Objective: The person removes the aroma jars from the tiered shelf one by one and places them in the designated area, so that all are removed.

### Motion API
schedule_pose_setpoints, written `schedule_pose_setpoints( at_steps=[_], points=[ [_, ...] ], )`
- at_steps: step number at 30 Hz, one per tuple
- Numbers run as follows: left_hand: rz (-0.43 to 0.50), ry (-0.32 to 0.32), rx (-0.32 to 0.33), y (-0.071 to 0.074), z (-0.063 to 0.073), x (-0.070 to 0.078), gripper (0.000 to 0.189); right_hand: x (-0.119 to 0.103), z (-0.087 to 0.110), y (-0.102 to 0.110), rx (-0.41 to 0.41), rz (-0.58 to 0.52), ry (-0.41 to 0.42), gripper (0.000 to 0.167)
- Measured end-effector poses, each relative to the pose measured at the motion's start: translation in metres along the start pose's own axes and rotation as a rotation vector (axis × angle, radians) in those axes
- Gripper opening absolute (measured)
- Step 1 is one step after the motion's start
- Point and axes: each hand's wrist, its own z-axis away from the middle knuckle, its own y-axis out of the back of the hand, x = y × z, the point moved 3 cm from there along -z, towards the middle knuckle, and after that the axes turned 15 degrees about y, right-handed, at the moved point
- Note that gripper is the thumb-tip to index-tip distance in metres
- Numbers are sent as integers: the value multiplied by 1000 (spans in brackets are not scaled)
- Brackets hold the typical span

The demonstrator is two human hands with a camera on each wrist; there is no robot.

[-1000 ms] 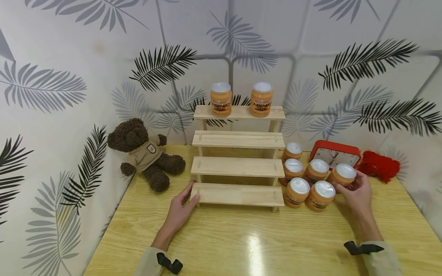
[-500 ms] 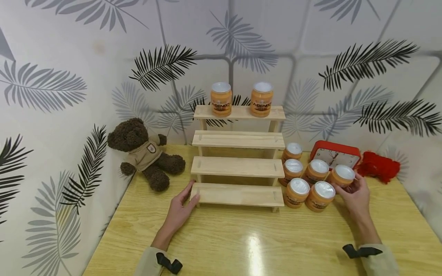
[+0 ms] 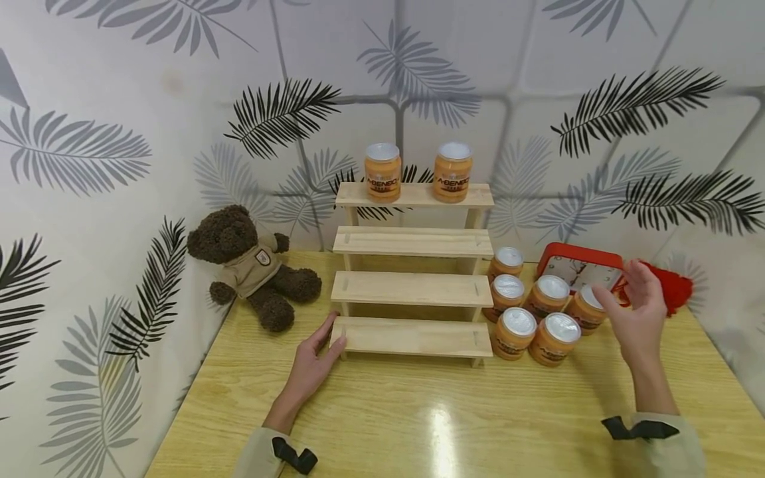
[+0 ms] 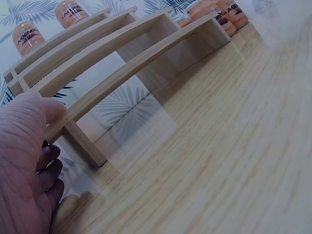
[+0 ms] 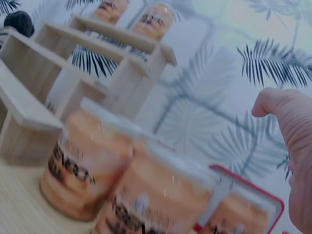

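Note:
A four-tier wooden display shelf (image 3: 411, 289) stands in the middle of the table. My left hand (image 3: 312, 362) grips the left end of its lowest board; the left wrist view has the thumb on top of the board (image 4: 122, 80) and the other fingers curled below. My right hand (image 3: 642, 315) is raised with thumb and fingers spread, holding nothing, just right of an orange jar (image 3: 587, 313) with a silvery lid. Several like jars (image 3: 552, 338) are grouped beside the shelf's right side. On the top tier are two more, a left jar (image 3: 382, 174) and a right jar (image 3: 452, 174).
A red-framed clock (image 3: 581, 264) stands behind the jars, with a fluffy red object (image 3: 675, 285) to its right, partly hidden by my right hand. A brown teddy bear (image 3: 251, 265) sits left of the shelf. The leaf-patterned wall (image 3: 520, 60) rises behind the table.
My right hand has let go of the rightmost jar and lifted up and to the right. That jar now sits on the table in the group. My left hand has stayed on the shelf.

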Motion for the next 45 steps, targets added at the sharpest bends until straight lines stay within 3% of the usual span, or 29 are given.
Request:
schedule_pose_setpoints(
  at_steps=[5, 11, 19, 29, 37, 45],
  points=[
    [1, -1, -1, 0, 0, 0, 65, -26, -9, -25, -166, -36, 6, 78],
    [4, -4, 3, 0, -1, 0, 64, -57, -21, -65, -334, -53, 96, 83],
    [16, -2, 6, 0, 0, -2, 65, -78, -45, -118, -398, -166, 178, 83],
    [14, 1, 8, 1, 4, -4, 65, -104, -63, -169, -490, -220, 196, 87],
    [4, 1, 7, 0, 2, -4, 65, -112, -81, -198, -502, -249, 177, 90],
    [4, -13, -1, -2, 0, -2, 64, -112, -92, -211, -520, -229, 185, 93]
  ],
)
